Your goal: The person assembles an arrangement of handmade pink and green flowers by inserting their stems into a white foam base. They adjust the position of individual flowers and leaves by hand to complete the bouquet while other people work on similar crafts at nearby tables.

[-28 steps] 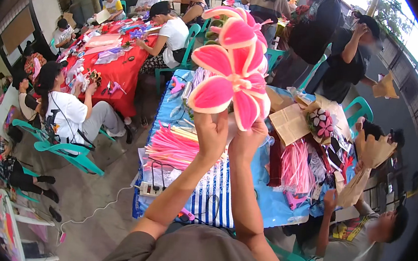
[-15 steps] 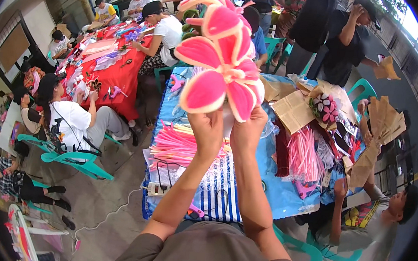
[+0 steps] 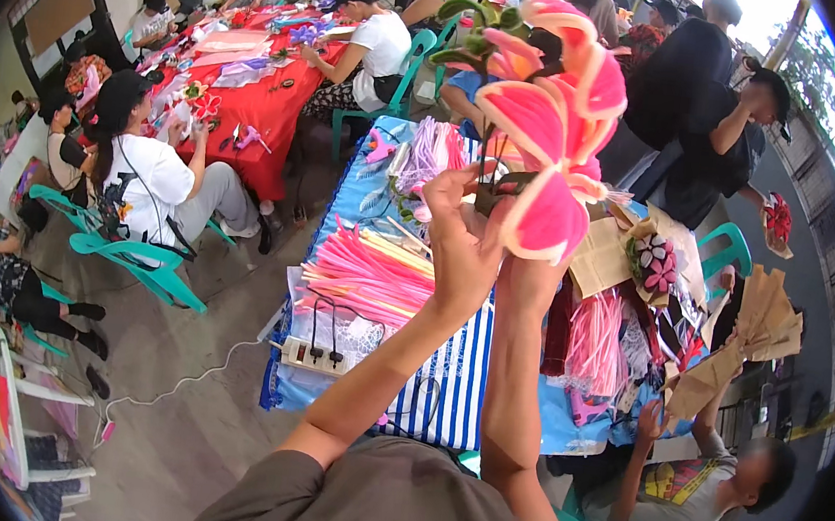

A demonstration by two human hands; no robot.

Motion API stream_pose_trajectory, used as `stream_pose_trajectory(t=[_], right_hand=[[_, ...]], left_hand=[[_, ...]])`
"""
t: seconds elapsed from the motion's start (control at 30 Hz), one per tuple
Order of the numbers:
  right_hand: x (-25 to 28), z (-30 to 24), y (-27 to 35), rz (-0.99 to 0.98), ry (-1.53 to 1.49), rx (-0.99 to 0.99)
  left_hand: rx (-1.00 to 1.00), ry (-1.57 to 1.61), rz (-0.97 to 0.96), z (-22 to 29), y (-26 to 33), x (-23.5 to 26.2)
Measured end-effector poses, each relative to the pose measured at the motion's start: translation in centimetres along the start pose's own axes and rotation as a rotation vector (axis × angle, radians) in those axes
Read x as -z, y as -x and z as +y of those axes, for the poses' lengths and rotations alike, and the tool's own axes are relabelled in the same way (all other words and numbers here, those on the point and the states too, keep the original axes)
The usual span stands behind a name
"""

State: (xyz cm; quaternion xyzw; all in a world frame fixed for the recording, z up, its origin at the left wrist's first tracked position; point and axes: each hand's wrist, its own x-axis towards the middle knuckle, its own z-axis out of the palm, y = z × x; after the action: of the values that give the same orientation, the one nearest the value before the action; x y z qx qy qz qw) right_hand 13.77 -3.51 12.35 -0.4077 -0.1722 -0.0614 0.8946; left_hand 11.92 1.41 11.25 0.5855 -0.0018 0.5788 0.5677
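Flower: a big pink and white handmade flower [image 3: 551,123] with green leaves at its back, held up above the blue table [image 3: 523,421], well over the things on it.
Left hand: the left hand [image 3: 462,237] is raised, fingers closed around the dark base of the flower, thumb pointing up — it clamps it from the left side.
Right hand: the right hand [image 3: 529,276] is just beside the left one, under the lowest petal; the petal hides most of its fingers, so I cannot tell if it grips or only supports.
Table: the blue table has a cloth with blue and white stripes [image 3: 456,385] on the near edge.
Pink sticks: a bundle of pink sticks [image 3: 366,276] lies on the table, left of the hands and lower.
Power strip: a white power strip [image 3: 318,356] with black plugs sits at the table's near left corner, its cable going down to the floor.
Paper: brown paper sheets [image 3: 604,258] and a small wrapped bouquet [image 3: 653,263] lie on the table, right of the flower.
Person near: one person in a printed shirt [image 3: 697,488] sits at the table's right side — their hand holds brown paper [image 3: 729,361].
Red table: a red table [image 3: 253,94] stands far left of the blue table, with several people sitting around it.
Chairs: green plastic chairs [image 3: 127,253] are between the two tables.
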Motion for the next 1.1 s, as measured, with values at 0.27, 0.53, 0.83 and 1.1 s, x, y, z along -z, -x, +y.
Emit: stream_pose_trajectory(t=[0.27,0.53,0.83,1.1], right_hand=[[1.4,1.1,-0.1,-0.037,0.064,0.072],[1.7,0.0,-0.7,-0.241,-0.171,-0.048],[1.0,-0.7,0.0,-0.149,-0.109,-0.030],[2.6,-0.8,-0.4,-0.270,-0.213,-0.141]], left_hand=[[0.423,0.204,-0.244,-0.7,-1.0,1.3],[0.158,0.008,-0.242,2.8,-1.5,2.0],[0.215,0.134,-0.314,2.8,-1.8,2.6],[0.305,0.262,-0.344,2.7,-1.6,3.0]])
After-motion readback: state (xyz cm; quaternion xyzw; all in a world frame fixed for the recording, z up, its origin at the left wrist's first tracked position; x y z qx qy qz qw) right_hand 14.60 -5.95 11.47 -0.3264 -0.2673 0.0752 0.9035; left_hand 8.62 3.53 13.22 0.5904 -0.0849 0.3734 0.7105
